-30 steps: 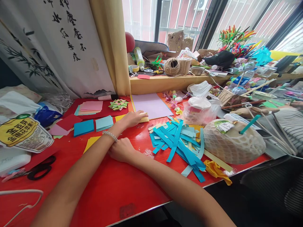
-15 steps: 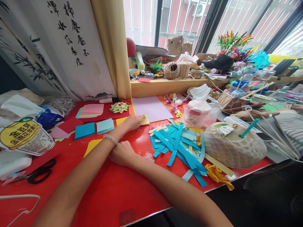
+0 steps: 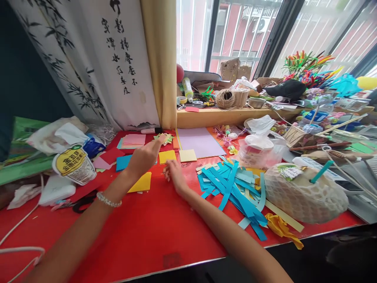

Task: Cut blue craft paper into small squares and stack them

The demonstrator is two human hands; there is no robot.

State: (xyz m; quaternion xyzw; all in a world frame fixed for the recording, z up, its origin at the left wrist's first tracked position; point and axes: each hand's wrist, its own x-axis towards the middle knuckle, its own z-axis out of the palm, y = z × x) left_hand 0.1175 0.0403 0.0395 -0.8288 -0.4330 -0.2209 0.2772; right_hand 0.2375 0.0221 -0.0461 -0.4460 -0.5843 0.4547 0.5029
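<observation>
My left hand point(image 3: 145, 156), with a beaded bracelet on its wrist, reaches over the paper stacks with a finger stretched out. Its fingertip overlaps a green and pink folded-paper ornament point(image 3: 168, 139); whether it touches I cannot tell. My right hand point(image 3: 174, 175) hovers low over the table, fingers loosely bent and apart, holding nothing. Just beyond it lie a yellow paper stack point(image 3: 167, 157) and a cream paper stack point(image 3: 187, 155). Another yellow stack point(image 3: 143, 183) lies between my arms. A blue stack point(image 3: 122, 162) is partly hidden by my left hand.
Blue paper strips point(image 3: 228, 182) lie heaped to the right, beside a netted, wrapped fruit point(image 3: 306, 196) with a straw. Large lilac sheets point(image 3: 200, 141) lie at the back. Black-handled scissors point(image 3: 82, 204) are at left. A cluttered sill point(image 3: 206, 117) runs along the window.
My left hand has let go of the cream paper and moved left to the folded ornament. My right hand has come out from under the left wrist and opened. The view has turned left.
</observation>
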